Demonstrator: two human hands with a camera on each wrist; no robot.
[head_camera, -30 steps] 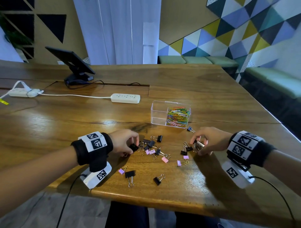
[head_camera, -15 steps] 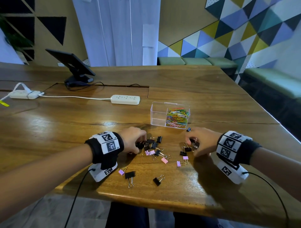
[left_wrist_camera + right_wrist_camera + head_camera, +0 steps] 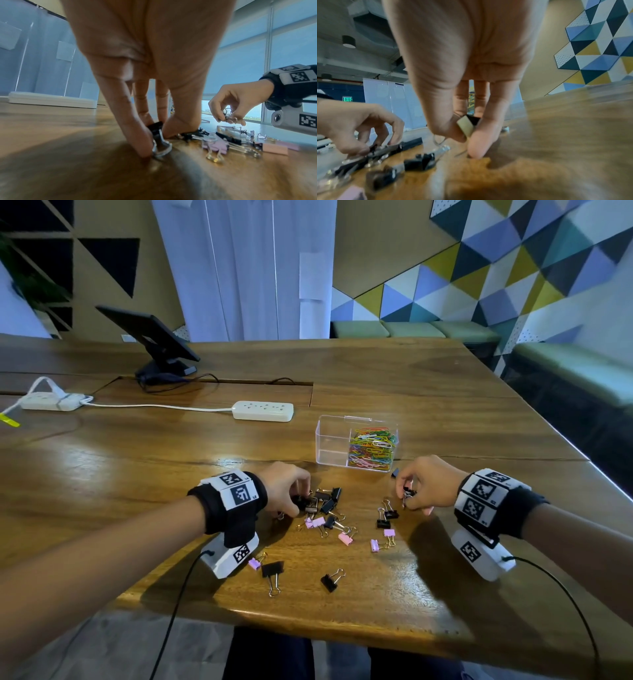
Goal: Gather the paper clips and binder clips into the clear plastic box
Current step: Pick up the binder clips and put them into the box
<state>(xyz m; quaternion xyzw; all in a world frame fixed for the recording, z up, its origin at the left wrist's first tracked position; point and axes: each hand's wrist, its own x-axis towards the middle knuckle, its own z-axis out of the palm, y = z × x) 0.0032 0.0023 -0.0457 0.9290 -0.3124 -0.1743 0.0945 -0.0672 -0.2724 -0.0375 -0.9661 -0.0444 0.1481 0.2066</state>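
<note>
A clear plastic box (image 3: 334,440) stands mid-table, with coloured paper clips (image 3: 373,448) filling its right compartment. Black and pink binder clips (image 3: 325,520) lie scattered in front of it. My left hand (image 3: 291,494) pinches a black binder clip (image 3: 158,136) at the left end of the pile, its wire handle touching the wood. My right hand (image 3: 416,491) pinches a black binder clip (image 3: 469,125) just above the table, right of the pile. One small black clip (image 3: 395,473) lies beside the box's near right corner.
Two white power strips (image 3: 263,410) (image 3: 51,401) with cords lie behind the box, and a black tablet stand (image 3: 156,344) beyond them. A few clips (image 3: 274,571) (image 3: 330,580) lie near the table's front edge (image 3: 308,625). Green benches line the wall.
Both hands have moved forward and inward over the clips. The left hand has reached into the black clips at the left of the pile; the right keeps its clip and has shifted toward the box.
</note>
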